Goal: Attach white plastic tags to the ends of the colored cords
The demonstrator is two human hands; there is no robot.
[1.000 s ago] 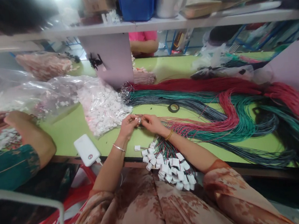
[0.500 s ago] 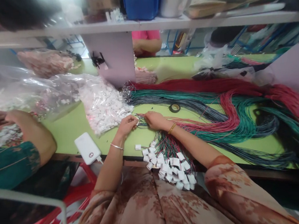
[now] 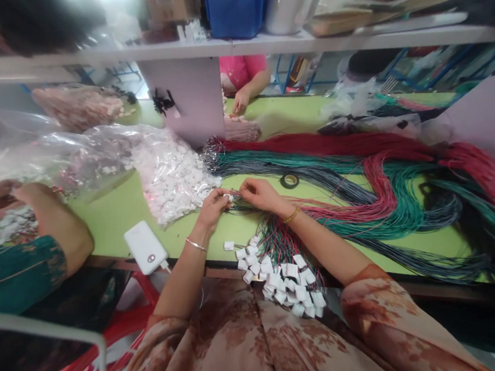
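Observation:
My left hand (image 3: 213, 208) pinches a small white connector (image 3: 230, 197) at the middle of the green table. Facing it, my right hand (image 3: 257, 194) has thumb and finger closed on a thin wire end close to the connector. Red, green and dark wires (image 3: 341, 204) run out to the right from beneath my right hand. Below my hands, a bunch of wired white connectors (image 3: 289, 283) hangs over the table's front edge. Left of my left hand lies a clear bag full of white connectors (image 3: 171, 172).
A roll of black tape (image 3: 289, 180) lies behind my right hand. The white power bank (image 3: 146, 248) with a cable sits near the front edge. At the left is a co-worker's arm (image 3: 54, 227); across the table, another person's hand (image 3: 241, 100). A shelf (image 3: 173, 50) spans above.
My right hand has shifted slightly and its fingers are now nearer the connector in my left hand. The person across has brought a hand down to the table.

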